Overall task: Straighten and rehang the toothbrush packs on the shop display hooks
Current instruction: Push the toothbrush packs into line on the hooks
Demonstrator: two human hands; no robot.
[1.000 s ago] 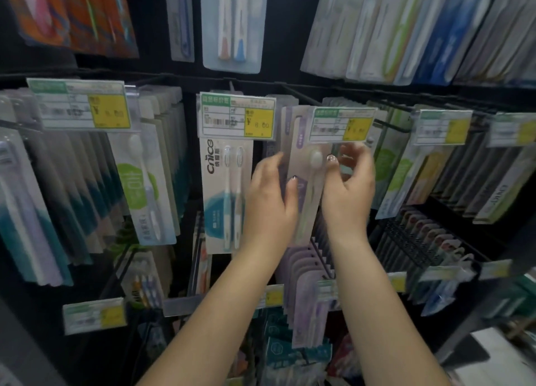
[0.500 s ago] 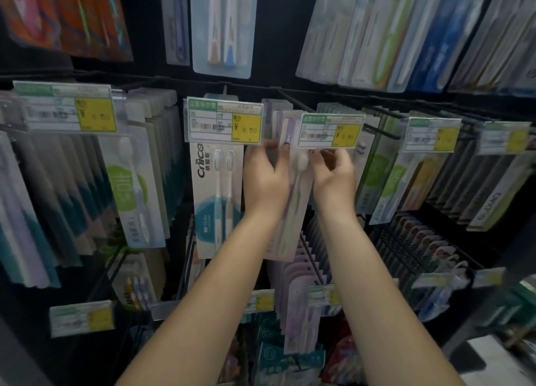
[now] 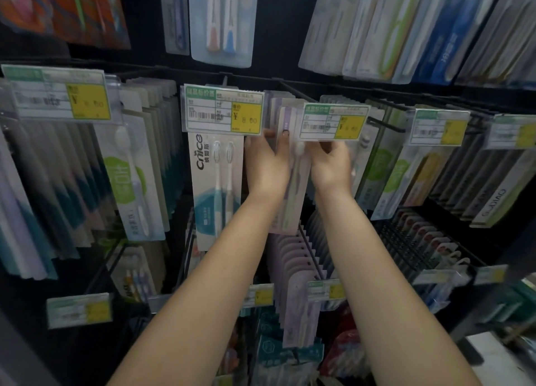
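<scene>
Your left hand [image 3: 265,165] has its fingers curled onto the left edge of a lilac toothbrush pack [image 3: 291,182], one fingertip pressed flat on the card's upper face just under the price tag. Your right hand [image 3: 330,165] grips the same pack by its right edge; its fingertips go up behind the tag and are hidden there. The pack hangs upright between your two hands, its top tucked behind the yellow-and-white price tag [image 3: 333,121] at the front of its hook — whether the hole is on the wire, you cannot tell from here.

Room is tight. On the left, your knuckles sit just beside the Cnice twin-brush pack [image 3: 216,188], which hangs straight under its own price label [image 3: 223,110]. On the right, a row of green-printed packs [image 3: 383,171] stands close to your wrist, and a bare black hook [image 3: 385,126] juts out just above them. Below the pack's bottom edge, a lower row of lilac packs [image 3: 293,258] fans out toward you, near your forearms.
</scene>
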